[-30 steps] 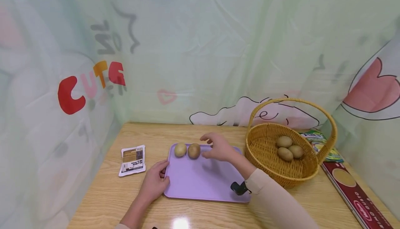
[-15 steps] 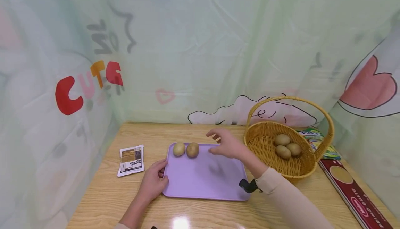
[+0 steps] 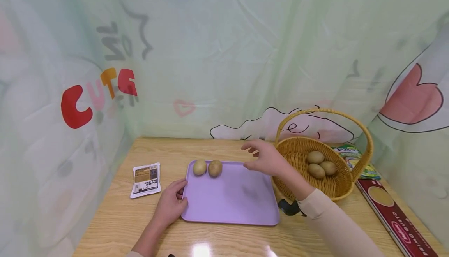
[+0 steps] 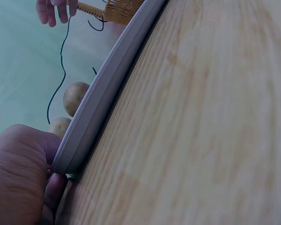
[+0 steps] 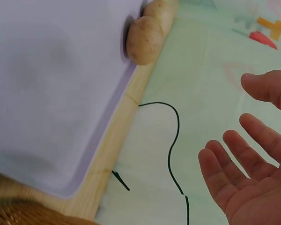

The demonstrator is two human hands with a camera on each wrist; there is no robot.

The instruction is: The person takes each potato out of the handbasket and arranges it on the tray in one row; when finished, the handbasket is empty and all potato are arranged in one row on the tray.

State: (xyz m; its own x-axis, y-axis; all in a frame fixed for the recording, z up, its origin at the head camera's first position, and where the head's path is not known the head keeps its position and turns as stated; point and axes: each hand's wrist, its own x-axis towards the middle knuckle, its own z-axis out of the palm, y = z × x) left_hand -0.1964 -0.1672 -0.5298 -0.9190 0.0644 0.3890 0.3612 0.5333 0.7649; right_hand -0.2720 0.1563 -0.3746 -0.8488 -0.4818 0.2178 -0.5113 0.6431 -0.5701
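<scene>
A lilac tray (image 3: 229, 198) lies on the wooden table, two potatoes side by side at its back left: a paler one (image 3: 199, 168) and a browner one (image 3: 215, 168). My left hand (image 3: 172, 202) holds the tray's left edge; in the left wrist view its thumb and fingers (image 4: 54, 190) are at the rim, partly hidden. Over the tray's back right corner hovers my right hand (image 3: 264, 157), holding nothing, its fingers relaxed and spread in the right wrist view. Just right of it stands a wicker basket (image 3: 291, 152) with three potatoes (image 3: 316, 170) inside.
A white-edged food packet (image 3: 146, 180) lies left of the tray. Along the table's right side are a long dark red box (image 3: 393, 214) and a green packet (image 3: 368, 170). The basket's tall handle (image 3: 327, 111) arches up. A printed curtain (image 3: 210, 54) hangs behind.
My right hand has moved right and slightly up, away from the potatoes on the tray toward the basket. My left hand stays at the tray's edge. The view has shifted slightly.
</scene>
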